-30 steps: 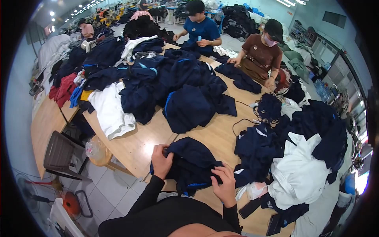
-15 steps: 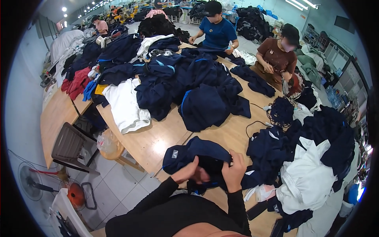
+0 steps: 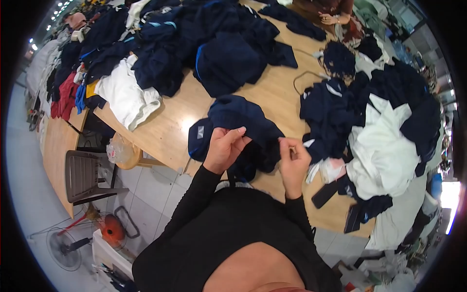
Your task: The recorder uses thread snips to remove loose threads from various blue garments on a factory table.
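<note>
Navy garment [image 3: 243,121] bunched at near bench [image 3: 170,126] edge — left hand [image 3: 224,147] and right hand [image 3: 293,160] both pinching its fabric; looks unfolded yet — heaps of clothes [image 3: 389,131] remain.

table [image 3: 175,126]: our long pale wood surface | 12 o'clock: heap of navy garments [image 3: 214,44] | 10 o'clock: white garment [image 3: 127,97] | 3 o'clock: navy-and-white pile [image 3: 384,131] | centre: navy garment [image 3: 243,121] | 4 o'clock: dark phone [image 3: 325,193]
</note>
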The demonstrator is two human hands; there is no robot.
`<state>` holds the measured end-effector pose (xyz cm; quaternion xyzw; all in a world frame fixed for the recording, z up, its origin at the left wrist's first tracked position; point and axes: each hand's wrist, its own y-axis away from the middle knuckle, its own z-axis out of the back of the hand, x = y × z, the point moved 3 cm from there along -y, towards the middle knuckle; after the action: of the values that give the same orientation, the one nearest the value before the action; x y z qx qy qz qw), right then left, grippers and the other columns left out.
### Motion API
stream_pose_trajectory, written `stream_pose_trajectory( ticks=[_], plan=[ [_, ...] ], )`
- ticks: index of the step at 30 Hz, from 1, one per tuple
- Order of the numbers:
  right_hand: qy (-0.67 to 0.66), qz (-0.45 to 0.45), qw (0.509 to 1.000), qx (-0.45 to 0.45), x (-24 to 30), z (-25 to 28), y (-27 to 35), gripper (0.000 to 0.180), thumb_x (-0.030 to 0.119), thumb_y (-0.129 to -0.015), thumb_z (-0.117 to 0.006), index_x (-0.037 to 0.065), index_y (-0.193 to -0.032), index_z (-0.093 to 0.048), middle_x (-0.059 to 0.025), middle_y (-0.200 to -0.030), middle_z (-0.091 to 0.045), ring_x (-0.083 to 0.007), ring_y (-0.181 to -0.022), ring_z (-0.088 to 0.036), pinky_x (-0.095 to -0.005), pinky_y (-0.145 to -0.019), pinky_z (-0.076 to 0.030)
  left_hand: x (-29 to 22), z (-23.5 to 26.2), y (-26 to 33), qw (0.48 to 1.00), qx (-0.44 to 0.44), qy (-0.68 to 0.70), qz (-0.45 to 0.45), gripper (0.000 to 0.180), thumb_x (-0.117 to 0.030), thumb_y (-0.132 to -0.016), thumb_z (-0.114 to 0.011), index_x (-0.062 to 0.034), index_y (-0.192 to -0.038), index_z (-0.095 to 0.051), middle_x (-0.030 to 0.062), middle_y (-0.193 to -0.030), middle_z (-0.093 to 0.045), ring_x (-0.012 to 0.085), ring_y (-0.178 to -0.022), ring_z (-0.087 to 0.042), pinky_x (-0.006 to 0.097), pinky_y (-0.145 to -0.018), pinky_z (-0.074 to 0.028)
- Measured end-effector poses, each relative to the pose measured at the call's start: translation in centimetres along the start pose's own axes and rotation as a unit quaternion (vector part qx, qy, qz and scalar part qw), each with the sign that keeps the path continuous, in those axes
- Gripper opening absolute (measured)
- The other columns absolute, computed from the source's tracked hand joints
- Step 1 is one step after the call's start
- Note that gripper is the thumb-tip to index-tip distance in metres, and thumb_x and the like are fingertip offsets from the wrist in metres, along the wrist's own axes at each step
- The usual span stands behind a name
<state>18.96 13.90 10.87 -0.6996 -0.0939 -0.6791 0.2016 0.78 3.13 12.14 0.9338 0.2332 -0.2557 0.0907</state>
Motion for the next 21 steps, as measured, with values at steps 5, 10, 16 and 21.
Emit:
stream_pose_trajectory(
  ticks=[5,10,16,21],
  plan=[
    [0.065,0.115,0.991,0.039,5.6,0.2,-0.2,0.019,-0.002,-0.093,-0.079,-0.002,-0.112,-0.077,-0.0088,-0.106,-0.072,-0.0138,-0.088,-0.065,-0.0258,-0.073,-0.052,1.2,1.8,2.1,0.993,-0.04,-0.099,0.05,0.044,0.004,-0.105,-0.061,0.0015,-0.148,-0.055,0.0134,-0.134,-0.071,0.0241,-0.12,-0.072,0.039,-0.101,-0.062],
    [0.2,0.246,0.945,0.074,6.0,-3.2,0.0,0.038,-0.002,-0.082,-0.088,0.004,-0.119,-0.08,-0.0091,-0.099,-0.07,-0.0173,-0.08,-0.063,-0.0276,-0.065,-0.05,2.2,0.5,3.5,0.962,-0.017,-0.264,0.063,0.031,-0.006,-0.104,-0.072,0.0001,-0.134,-0.064,-0.0006,-0.113,-0.071,0.0044,-0.091,-0.065,0.021,-0.073,-0.052],
    [0.075,0.121,0.987,0.074,3.1,-1.8,-0.5,0.011,-0.005,-0.092,-0.079,-0.001,-0.102,-0.075,-0.0098,-0.097,-0.068,-0.0172,-0.081,-0.064,-0.0263,-0.07,-0.05,2.2,0.0,3.3,0.955,-0.039,-0.288,0.064,0.027,-0.013,-0.105,-0.074,0.0048,-0.124,-0.065,0.0003,-0.101,-0.071,0.006,-0.082,-0.066,0.022,-0.07,-0.054],
    [0.114,0.134,0.981,0.078,3.9,-1.8,0.2,0.007,-0.002,-0.094,-0.077,-0.001,-0.097,-0.071,-0.0107,-0.093,-0.068,-0.0207,-0.079,-0.065,-0.031,-0.072,-0.052,3.3,2.0,2.8,0.949,-0.109,-0.291,0.06,0.027,-0.017,-0.106,-0.074,0.0046,-0.113,-0.059,0.0065,-0.095,-0.07,0.0122,-0.079,-0.071,0.025,-0.074,-0.059]
  ],
)
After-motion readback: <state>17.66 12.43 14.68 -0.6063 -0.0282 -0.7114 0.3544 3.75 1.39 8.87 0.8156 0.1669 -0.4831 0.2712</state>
